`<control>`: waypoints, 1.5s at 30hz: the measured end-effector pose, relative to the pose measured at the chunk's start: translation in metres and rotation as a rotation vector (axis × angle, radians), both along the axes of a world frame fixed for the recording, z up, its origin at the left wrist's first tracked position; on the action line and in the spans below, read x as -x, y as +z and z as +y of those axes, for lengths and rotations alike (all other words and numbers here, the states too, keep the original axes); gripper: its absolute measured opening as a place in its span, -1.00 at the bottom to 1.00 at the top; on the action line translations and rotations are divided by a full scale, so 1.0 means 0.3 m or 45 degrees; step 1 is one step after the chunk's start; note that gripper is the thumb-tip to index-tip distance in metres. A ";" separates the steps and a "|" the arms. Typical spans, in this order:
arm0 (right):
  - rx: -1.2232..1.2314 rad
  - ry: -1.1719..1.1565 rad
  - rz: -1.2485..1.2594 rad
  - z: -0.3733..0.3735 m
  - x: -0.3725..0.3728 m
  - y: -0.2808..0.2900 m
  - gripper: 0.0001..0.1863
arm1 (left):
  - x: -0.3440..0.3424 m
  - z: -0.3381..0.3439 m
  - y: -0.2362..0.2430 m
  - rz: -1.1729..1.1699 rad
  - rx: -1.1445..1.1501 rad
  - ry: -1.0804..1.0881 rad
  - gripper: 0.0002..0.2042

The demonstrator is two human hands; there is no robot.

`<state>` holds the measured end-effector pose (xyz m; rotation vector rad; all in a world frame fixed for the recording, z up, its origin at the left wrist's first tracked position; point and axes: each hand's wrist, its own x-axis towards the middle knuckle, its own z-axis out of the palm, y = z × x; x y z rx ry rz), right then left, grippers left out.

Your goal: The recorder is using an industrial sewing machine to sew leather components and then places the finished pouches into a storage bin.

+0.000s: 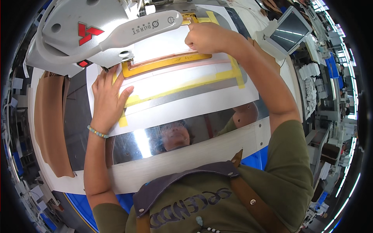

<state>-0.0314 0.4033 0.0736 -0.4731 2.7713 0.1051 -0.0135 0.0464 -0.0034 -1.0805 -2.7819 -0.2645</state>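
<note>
My left hand point(105, 95) lies flat, fingers stretched and thumb apart, on the left edge of a white sheet point(171, 101) edged with yellow tape. Its fingertips reach beside the machine head. An amber clamp frame point(167, 66) lies over the sheet, below the machine. At the frame's right end my right hand point(206, 37) is closed, fingers curled in; what they hold, if anything, is hidden. White material point(159, 46) shows inside the frame, brightly lit.
A large grey sewing machine head point(70, 31) stands at the upper left, with a white lamp point(143, 29) across it. Brown sheets point(50, 120) are stacked at the left. A control screen point(290, 31) stands at the far right. A shiny metal plate point(194, 134) lies nearer me.
</note>
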 end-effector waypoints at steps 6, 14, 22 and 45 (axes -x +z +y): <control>0.435 -0.175 0.165 0.001 0.035 0.052 -0.85 | 0.006 0.002 -0.003 0.073 0.035 -0.014 -0.46; 1.445 -0.172 -0.466 -0.251 0.096 -0.036 -0.80 | 0.004 -0.003 -0.001 0.039 -0.025 -0.014 -0.42; 1.243 -0.205 -0.230 -0.300 0.026 -0.057 -0.71 | 0.001 0.006 -0.006 0.014 -0.038 -0.007 -0.42; 1.230 0.109 0.696 -0.156 -0.237 -0.170 -0.82 | 0.077 -0.547 0.039 0.278 0.413 1.017 -0.87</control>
